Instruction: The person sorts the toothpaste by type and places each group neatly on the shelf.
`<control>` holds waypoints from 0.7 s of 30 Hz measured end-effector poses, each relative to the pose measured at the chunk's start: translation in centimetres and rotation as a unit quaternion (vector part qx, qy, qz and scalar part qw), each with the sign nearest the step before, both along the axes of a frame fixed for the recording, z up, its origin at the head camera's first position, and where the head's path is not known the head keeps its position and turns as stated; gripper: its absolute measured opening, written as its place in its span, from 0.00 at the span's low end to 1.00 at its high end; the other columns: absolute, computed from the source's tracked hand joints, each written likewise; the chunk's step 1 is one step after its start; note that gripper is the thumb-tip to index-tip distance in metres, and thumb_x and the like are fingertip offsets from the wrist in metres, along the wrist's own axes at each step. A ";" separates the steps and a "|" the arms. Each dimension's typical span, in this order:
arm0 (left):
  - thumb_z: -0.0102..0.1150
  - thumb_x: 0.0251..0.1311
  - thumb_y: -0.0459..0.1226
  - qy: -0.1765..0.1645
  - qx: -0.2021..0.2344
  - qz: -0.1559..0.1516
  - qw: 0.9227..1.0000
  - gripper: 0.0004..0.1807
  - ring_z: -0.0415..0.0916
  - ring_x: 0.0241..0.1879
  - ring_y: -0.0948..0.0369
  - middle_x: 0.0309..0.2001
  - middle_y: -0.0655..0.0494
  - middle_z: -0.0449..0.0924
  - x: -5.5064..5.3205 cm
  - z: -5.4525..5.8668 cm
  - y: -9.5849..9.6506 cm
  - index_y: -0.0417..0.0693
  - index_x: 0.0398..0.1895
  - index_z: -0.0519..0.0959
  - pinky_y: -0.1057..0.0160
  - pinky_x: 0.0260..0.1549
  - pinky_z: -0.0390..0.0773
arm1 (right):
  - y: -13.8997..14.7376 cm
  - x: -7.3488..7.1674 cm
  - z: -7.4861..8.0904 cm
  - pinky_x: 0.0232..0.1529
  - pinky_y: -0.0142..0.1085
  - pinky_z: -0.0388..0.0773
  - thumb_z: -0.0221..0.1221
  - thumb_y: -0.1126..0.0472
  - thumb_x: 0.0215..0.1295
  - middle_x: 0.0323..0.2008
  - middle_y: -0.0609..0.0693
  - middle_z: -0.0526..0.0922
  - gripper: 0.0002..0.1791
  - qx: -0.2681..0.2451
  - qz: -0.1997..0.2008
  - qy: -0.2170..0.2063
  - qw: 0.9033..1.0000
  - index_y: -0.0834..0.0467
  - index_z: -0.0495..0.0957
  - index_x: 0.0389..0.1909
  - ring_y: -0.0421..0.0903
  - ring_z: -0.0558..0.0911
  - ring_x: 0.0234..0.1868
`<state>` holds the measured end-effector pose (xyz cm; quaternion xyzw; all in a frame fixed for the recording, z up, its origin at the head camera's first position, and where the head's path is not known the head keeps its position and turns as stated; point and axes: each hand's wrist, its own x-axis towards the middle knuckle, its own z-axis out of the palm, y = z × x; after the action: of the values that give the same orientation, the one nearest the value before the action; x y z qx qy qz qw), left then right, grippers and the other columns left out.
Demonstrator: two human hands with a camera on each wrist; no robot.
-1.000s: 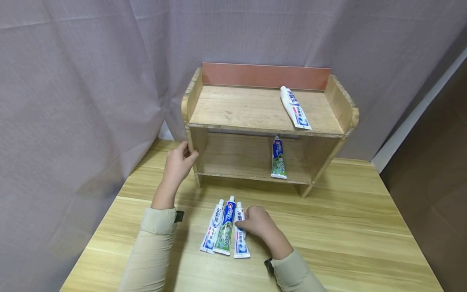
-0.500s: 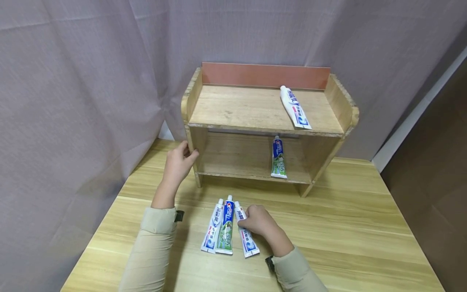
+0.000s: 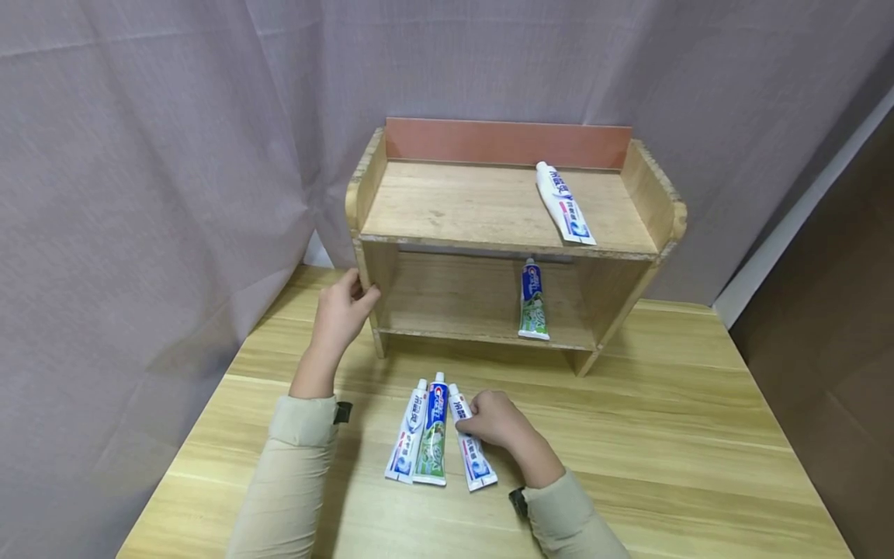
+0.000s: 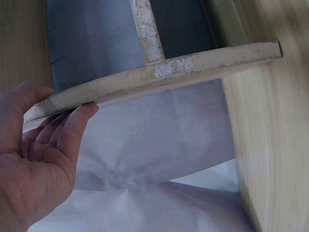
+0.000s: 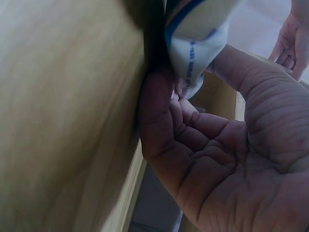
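Observation:
My left hand (image 3: 341, 314) grips the left side panel of a small wooden shelf (image 3: 447, 250), thumb on one face and fingers on the other, as the left wrist view shows on the panel edge (image 4: 111, 83). On the table, my right hand (image 3: 496, 421) pinches a white toothpaste tube (image 3: 476, 463) by its right side, near the middle. The right wrist view shows thumb and fingers about that tube (image 5: 195, 53). Left of it lie a blue-and-green toothpaste tube (image 3: 433, 439) and another white toothpaste tube (image 3: 406, 441), side by side, caps toward the shelf.
A white toothpaste tube (image 3: 564, 206) lies slanted on the upper board, toward the right. Below it, a blue-and-green tube (image 3: 533, 301) lies on the lower board. The wooden table (image 3: 670, 435) runs back to a grey curtain (image 3: 209, 155); a brown surface (image 3: 831, 334) borders the right.
The tube under my right hand has turned, its flat end swinging right, away from its neighbour. The middle blue-and-green tube has shifted slightly. My left hand keeps its place on the shelf.

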<state>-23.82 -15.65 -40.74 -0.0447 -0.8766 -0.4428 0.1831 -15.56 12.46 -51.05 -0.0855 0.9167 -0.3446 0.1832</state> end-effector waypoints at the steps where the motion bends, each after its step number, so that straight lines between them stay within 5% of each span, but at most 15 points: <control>1: 0.59 0.66 0.40 -0.001 0.000 -0.001 1.000 0.11 0.83 0.51 0.47 0.50 0.41 0.84 0.0 0.0 0.0 0.43 0.46 0.81 0.51 0.50 0.84 | 0.0 0.0 0.1 0.16 0.28 0.66 0.69 0.57 0.55 0.15 0.47 0.74 0.20 -0.002 0.001 0.000 1.000 0.54 0.69 0.14 0.40 0.71 0.15; 21: 0.60 0.66 0.40 0.000 0.003 -0.001 1.000 0.12 0.84 0.50 0.47 0.49 0.42 0.85 -0.1 0.1 0.1 0.42 0.47 0.81 0.53 0.49 0.85 | 0.3 -0.2 0.2 0.16 0.29 0.67 0.69 0.56 0.59 0.16 0.48 0.77 0.18 -0.016 0.016 -0.015 1.000 0.56 0.73 0.16 0.40 0.72 0.16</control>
<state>-23.90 -15.59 -40.62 -0.0451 -0.8753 -0.4455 0.1826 -15.77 12.78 -50.88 -0.0975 0.9068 -0.3576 0.2010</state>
